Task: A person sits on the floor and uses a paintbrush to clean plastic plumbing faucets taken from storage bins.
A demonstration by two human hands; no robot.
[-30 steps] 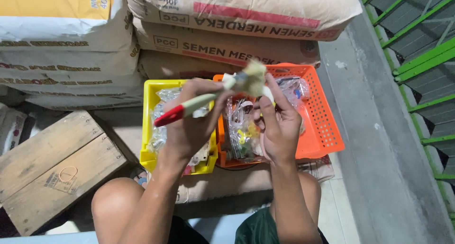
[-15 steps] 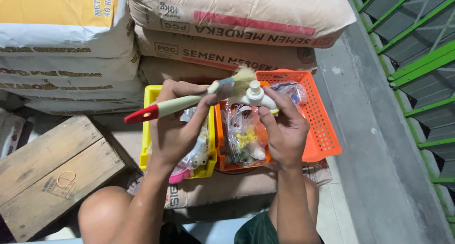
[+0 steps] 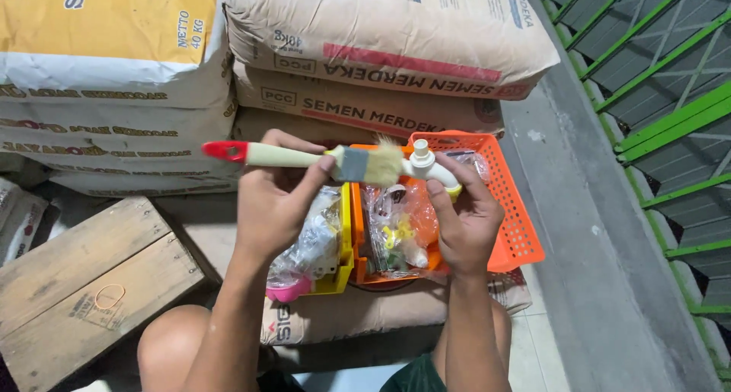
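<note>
At the centre of the frame the left hand (image 3: 278,202) is wrapping its grip around the pale handle of a red-tipped paintbrush (image 3: 304,158), its bristles lying against a white plastic tap (image 3: 428,166). The right hand (image 3: 466,221) is pinching that tap above the orange basket (image 3: 518,217). A yellow basket (image 3: 344,232) is sitting just left, cement sacks (image 3: 381,42) stacked behind.

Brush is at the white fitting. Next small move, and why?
Probably a short stroke of the paintbrush bristles across the white plastic tap. The left hand holds the brush level with its bristles just beside the tap, which the right hand holds up above the orange basket.
</note>
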